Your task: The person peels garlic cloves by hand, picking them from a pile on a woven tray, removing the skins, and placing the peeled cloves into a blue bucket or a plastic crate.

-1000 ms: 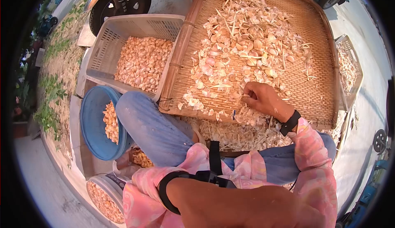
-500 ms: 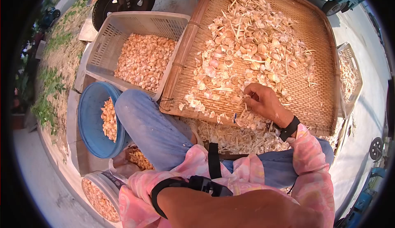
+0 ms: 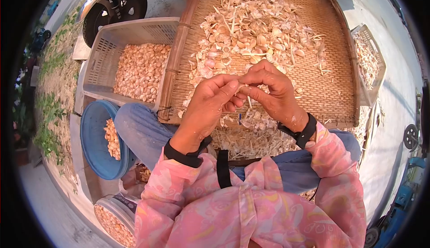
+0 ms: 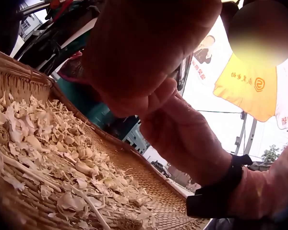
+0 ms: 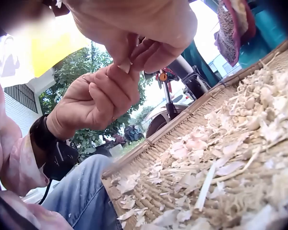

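In the head view my left hand [image 3: 204,107] and right hand [image 3: 280,98] meet over the near edge of a woven bamboo tray [image 3: 333,100]. Fingertips of both pinch one small pale garlic clove [image 5: 125,65], mostly covered by the fingers. Loose garlic cloves [image 3: 244,40], papery skins and dry stalks lie heaped on the tray beyond the hands. Seen from the right wrist, the left hand [image 5: 98,98] has its fingers curled, with thumb and forefinger at the clove.
Left of the tray stands a plastic crate [image 3: 101,71] of cloves. A blue bucket [image 3: 92,145] and a white bucket [image 3: 127,205], both holding cloves, sit by the left leg. Skins [image 3: 255,140] lie below the tray's near edge; another crate [image 3: 378,75] stands at right.
The left hand, earlier down near the lap with its forearm across the body, has come up to the right hand. The right hand has lifted off the skins on the tray.
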`<state>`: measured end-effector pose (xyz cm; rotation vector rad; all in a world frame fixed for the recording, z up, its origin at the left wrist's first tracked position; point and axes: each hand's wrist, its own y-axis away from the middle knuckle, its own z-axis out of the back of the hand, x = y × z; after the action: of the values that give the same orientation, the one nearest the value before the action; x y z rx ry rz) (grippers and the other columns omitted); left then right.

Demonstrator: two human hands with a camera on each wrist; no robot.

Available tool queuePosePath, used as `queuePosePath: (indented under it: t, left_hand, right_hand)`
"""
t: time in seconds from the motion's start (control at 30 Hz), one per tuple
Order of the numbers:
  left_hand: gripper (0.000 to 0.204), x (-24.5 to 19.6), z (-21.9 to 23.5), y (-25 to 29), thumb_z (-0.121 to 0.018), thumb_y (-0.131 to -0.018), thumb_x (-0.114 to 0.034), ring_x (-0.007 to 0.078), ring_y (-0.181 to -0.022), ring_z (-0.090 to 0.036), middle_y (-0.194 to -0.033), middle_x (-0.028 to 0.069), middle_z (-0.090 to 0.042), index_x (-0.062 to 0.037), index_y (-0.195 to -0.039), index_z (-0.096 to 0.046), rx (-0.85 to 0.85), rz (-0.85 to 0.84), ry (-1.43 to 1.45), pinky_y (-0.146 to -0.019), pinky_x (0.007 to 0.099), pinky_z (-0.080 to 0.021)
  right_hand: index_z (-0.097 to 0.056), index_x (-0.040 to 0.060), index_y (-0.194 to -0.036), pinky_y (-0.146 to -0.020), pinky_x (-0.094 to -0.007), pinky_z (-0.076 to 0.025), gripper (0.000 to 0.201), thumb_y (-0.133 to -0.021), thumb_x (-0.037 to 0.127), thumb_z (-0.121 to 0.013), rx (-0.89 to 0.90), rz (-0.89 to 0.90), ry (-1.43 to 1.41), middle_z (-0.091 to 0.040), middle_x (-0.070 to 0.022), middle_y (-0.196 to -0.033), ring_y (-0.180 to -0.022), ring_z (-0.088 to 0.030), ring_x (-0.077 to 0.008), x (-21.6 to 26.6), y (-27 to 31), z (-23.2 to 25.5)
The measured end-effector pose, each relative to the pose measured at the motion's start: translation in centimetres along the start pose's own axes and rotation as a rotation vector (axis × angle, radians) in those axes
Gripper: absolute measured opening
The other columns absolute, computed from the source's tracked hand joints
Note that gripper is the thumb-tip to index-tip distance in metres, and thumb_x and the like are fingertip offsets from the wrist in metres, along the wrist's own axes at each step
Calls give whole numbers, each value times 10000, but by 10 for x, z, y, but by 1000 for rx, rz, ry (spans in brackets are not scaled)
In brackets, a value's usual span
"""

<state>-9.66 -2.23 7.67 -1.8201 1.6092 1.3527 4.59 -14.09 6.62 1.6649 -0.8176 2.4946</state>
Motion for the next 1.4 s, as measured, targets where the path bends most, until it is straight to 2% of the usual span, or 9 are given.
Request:
queuePosePath:
  t: [0.2,0.33,0.43,0.77,0.97,1.07,1.2,1.23,1.4]
  left_hand:
    - [198,-8,-26,10,-541,-900,-140,90,-657,-523,-787,81,-575,17,-1021,-526,-29,-51,330,-574,178,-416]
    - [246,-50,-74,71,-516,-901,-140,144,-733,-560,-865,172,-580,59,-1046,-501,686,-234,354,-617,211,-450]
    - [231,-61,-95,90,-534,-892,-124,176,-753,-573,-876,168,-588,70,-1017,-524,848,-331,543,-626,239,-457]
    - [209,-51,-116,116,-562,-876,-102,281,-797,-598,-902,178,-599,97,-939,-579,669,-509,996,-658,328,-473]
    - [228,-43,-142,104,-547,-883,-123,266,-794,-585,-896,189,-587,89,-968,-552,680,-686,1063,-678,322,-461]
    - [243,-76,-86,103,-511,-895,-122,187,-856,-562,-919,163,-584,65,-1050,-522,559,-469,488,-746,271,-429]
    - [293,-99,-19,66,-547,-875,-188,116,-861,-529,-972,67,-601,-10,-1106,-566,-665,-689,-684,-747,221,-403]
    - [402,-95,17,59,-523,-899,-237,128,-1004,-524,-1111,96,-555,-16,-1233,-493,-742,-661,-955,-821,246,-404]
    - [400,-40,2,22,-487,-930,-283,141,-916,-585,-1098,86,-577,-20,-1231,-485,-247,-90,-474,-744,239,-444]
  right_hand:
    - [-619,29,-973,-667,-226,-446,130,-852,67,-593,-111,-396,-285,-574,-47,-830,-761,-551,-106,1,2,10]
    - [-598,5,-958,-675,-232,-453,124,-876,90,-563,169,-517,242,-569,-36,-842,-763,-543,-86,-40,0,17]
    - [-600,23,-927,-657,-348,-463,130,-841,110,-558,200,-231,438,-584,-119,-834,-762,-579,-262,-59,-12,-7]
    - [-586,32,-860,-662,-420,-483,148,-715,32,-556,521,-96,926,-571,-169,-859,-777,-601,-340,-88,-60,-44]
    - [-541,22,-939,-638,-318,-469,214,-743,56,-621,444,-204,665,-551,-88,-798,-727,-582,-217,-60,-16,6]
    - [-549,32,-947,-643,-240,-453,164,-799,30,-621,179,-557,123,-559,-9,-831,-751,-558,-95,-57,8,14]
    - [-561,34,-941,-689,-198,-450,121,-831,32,-613,-35,-487,-360,-557,18,-906,-777,-546,-49,-43,11,19]
    - [-565,32,-961,-731,-201,-453,133,-835,16,-605,-39,-393,-409,-563,10,-931,-833,-546,-50,-36,9,19]
    - [-589,37,-955,-760,-229,-455,140,-820,17,-619,-42,-256,-395,-575,-12,-932,-865,-549,-83,-4,4,8]
